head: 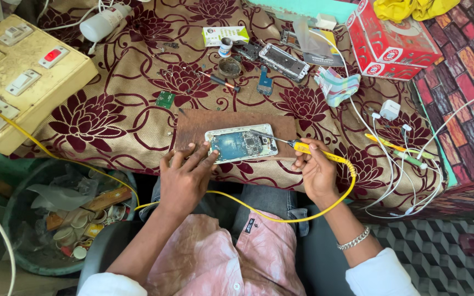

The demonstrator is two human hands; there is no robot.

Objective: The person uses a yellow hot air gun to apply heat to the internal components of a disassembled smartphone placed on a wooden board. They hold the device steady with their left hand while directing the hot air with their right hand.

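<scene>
The opened phone, glossy and flat on a brown board at the surface's six o'clock, was pressed by the left hand with flat fingers, and could be scorched if the yellow-handled soldering iron, pinched by the right hand, slipped.

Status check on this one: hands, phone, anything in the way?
Left hand steadies opened phone on board. Right hand grips soldering iron, tip at phone's circuitry. Yellow cord loops across lap; nothing blocking.
</scene>
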